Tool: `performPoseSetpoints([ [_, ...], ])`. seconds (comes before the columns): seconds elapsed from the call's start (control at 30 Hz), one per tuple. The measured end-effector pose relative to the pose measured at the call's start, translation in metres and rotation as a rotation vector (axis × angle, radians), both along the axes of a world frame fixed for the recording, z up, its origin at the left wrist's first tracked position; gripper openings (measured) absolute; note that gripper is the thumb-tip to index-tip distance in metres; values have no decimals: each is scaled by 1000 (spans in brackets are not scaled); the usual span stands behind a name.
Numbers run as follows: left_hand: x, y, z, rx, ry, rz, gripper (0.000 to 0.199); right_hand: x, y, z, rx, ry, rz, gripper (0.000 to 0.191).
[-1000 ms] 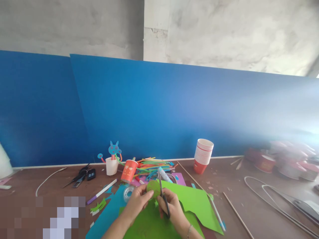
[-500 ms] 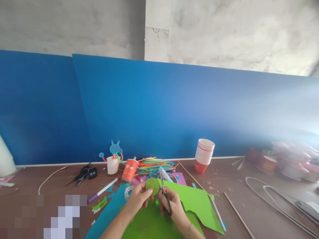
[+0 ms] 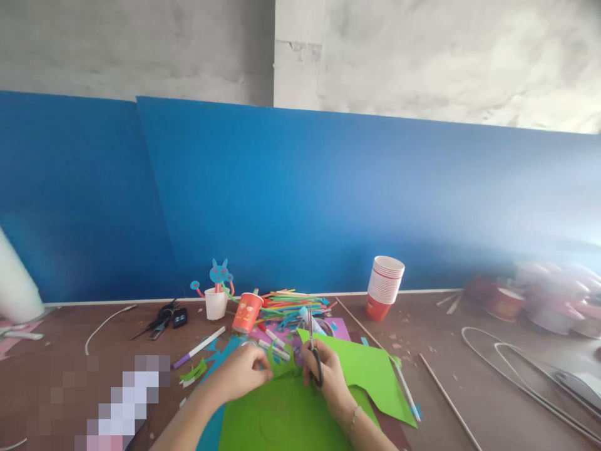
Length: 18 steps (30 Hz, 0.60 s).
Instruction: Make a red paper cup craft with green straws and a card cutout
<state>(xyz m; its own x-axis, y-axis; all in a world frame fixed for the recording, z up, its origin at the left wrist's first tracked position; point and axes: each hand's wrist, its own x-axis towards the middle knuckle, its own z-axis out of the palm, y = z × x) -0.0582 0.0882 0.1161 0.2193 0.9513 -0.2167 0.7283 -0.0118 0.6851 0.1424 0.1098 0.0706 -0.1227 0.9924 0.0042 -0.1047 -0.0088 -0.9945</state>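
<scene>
My right hand (image 3: 326, 373) is wrapped round a pair of scissors (image 3: 316, 366) with dark handles, its blades pointing up and away from me. My left hand (image 3: 244, 371) is closed, thumb and fingertips together; anything between them is hidden. It hovers over the left side of a green paper sheet (image 3: 277, 419), which bears a faint drawn circle. Cut green paper scraps (image 3: 282, 362) lie between the two hands. Another green sheet (image 3: 375, 376) with a cut edge is to the right of the scissors. Blue paper (image 3: 213, 426) shows under my left forearm.
Behind the hands are coloured pipe cleaners or strips (image 3: 295, 304), a red paper cup (image 3: 247, 312) and a white cup (image 3: 216, 305) with a blue paper figure. A cup stack (image 3: 385, 288) stands right of them. Markers (image 3: 200, 347), keys (image 3: 162, 322), sticks (image 3: 448, 401) and cables (image 3: 516, 382) lie about.
The round green paper piece held by my left hand no longer shows. My left hand has moved left, away from the scissors, and turned over. My right hand still grips the scissors.
</scene>
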Motion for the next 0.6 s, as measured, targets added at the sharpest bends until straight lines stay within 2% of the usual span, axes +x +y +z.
performPoseSetpoints([
  [0.07, 15, -1, 0, 212, 101, 87, 17, 0, -1, 1, 7, 16, -9, 40],
  [0.13, 32, -2, -2, 309, 154, 63, 24, 0, -1, 2, 14, 39, -26, 39],
  [0.27, 60, -6, -10, 264, 369, -17, 44, 1, -1, 2, 30, 77, -73, 40],
  [0.47, 73, -8, -9, 222, 480, -124, 25, 3, 1, -2, 74, 103, -110, 35],
  [0.6, 71, -8, -6, 225, 463, -123, 27, 4, 0, -2, 75, 104, -117, 37],
])
